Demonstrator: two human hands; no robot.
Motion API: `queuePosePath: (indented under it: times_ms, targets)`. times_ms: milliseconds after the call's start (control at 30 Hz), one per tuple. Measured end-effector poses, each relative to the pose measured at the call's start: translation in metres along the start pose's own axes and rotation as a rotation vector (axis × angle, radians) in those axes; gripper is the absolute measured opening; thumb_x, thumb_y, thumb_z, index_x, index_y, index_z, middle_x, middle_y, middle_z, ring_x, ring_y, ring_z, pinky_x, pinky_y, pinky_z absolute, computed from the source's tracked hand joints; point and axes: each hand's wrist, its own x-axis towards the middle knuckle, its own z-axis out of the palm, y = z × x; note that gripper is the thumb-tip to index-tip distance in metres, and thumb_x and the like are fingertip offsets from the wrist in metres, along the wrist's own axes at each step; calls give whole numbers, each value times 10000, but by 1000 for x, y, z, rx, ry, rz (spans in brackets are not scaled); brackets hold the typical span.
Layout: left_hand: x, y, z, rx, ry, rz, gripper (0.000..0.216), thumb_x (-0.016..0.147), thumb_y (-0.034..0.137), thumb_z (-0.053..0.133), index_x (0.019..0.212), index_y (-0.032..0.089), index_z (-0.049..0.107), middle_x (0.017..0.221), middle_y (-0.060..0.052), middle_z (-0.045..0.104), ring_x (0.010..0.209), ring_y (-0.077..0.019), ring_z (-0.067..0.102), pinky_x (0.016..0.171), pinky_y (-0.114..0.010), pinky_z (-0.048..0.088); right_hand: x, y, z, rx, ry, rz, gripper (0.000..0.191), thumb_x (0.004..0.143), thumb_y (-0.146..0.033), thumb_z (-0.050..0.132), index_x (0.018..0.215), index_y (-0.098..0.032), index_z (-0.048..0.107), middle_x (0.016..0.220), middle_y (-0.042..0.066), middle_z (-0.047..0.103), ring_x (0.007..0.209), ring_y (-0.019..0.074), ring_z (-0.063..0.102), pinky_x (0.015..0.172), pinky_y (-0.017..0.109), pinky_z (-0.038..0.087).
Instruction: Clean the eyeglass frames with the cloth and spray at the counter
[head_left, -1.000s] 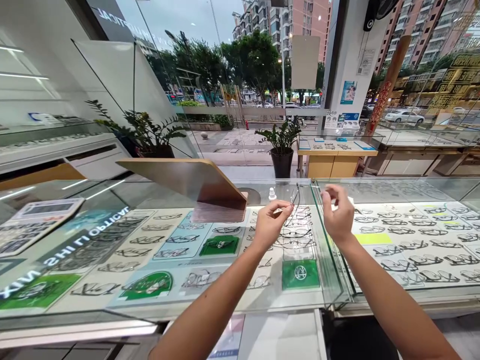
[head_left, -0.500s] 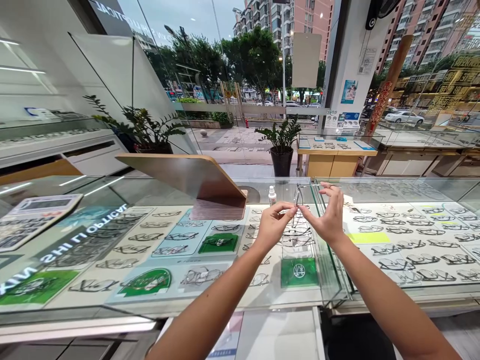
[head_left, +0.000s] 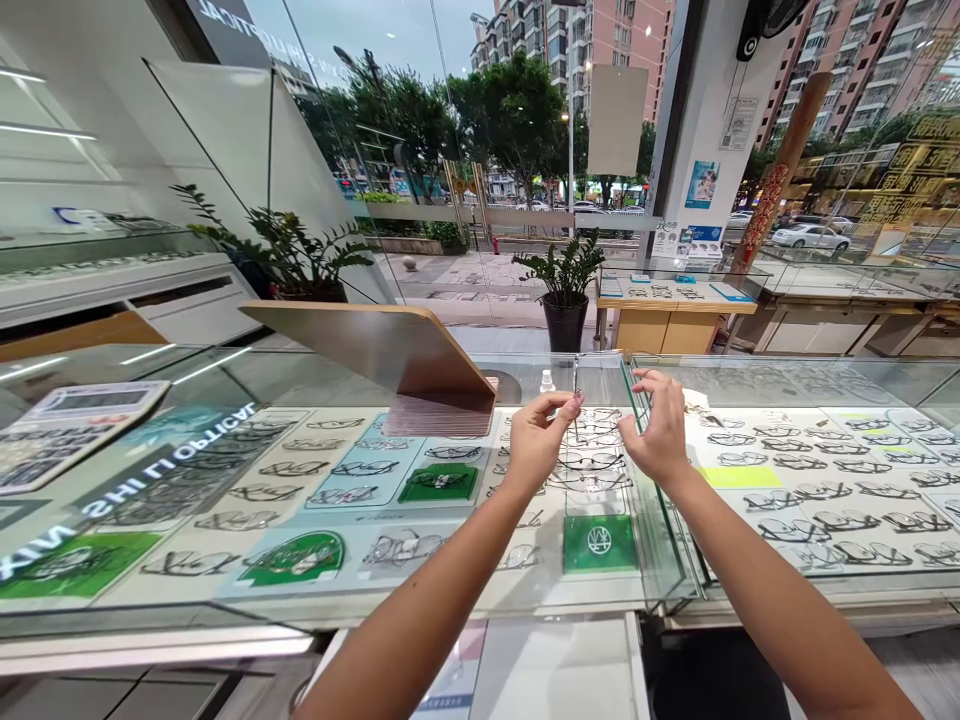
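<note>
My left hand (head_left: 541, 435) pinches a thin pair of eyeglasses (head_left: 577, 377) between thumb and fingertips, above the glass counter. The frame is turned nearly edge-on, so most of its shape is hard to make out. To its right, my right hand (head_left: 660, 425) is open, thumb apart from the loosely curled fingers, with nothing visible in it. Beneath both hands, rows of spectacles (head_left: 592, 462) lie inside the display case. A small white bottle (head_left: 547, 381) stands just behind my left hand.
A tilted mirror-like board (head_left: 375, 345) stands on the counter to the left, with a large calculator (head_left: 75, 430) farther left. A green card (head_left: 598, 543) lies in the case. A glass edge (head_left: 643, 410) runs beside my right hand. Beyond stands a potted plant (head_left: 564, 320).
My right hand has let go of the eyeglasses and moved slightly away to the right. The left hand has shifted a little left with the eyeglasses, which now appear more edge-on.
</note>
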Motion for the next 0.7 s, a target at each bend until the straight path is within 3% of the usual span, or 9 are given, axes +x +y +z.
queuePosePath:
  times_ms: [200,333,400,500,700]
  targets:
    - [1,2,1,1,52,18,350,789,531,825,842,188,785,874,-65,754,850,-190,692,789,-334,586,-3,-4,0,-41,-80,30,412,677,-54,535,1041,-248,530,1224,100,649,1178,334,560,944,481,429]
    - [-2,4,2,92,16,91,316,828,517,790,802,203,768,1065,-103,744,1066,-249,689,733,-303,570,-3,-16,-3,61,-147,-6,282,844,-220,619,1123,-248,587,1223,100,675,1173,325,582,989,493,445]
    - [-4,5,2,139,-14,104,311,839,522,777,806,213,769,1180,-118,718,1190,-282,655,708,-297,573,-4,-21,-3,167,-218,-38,311,900,-327,649,1195,-247,590,1220,96,699,1149,305,614,1003,482,468]
    - [-5,5,2,160,-62,103,317,834,539,778,825,222,779,1264,-126,691,1263,-309,628,783,-353,602,-5,-27,1,293,-278,-52,338,930,-386,672,1223,-238,594,1206,98,726,1145,282,649,998,454,509]
    - [-4,4,2,160,-156,78,318,853,533,766,818,217,774,1315,-124,679,1267,-318,630,1002,-478,555,-10,-29,7,402,-253,35,235,985,-429,631,1120,-238,653,1083,90,760,1022,257,701,908,423,563]
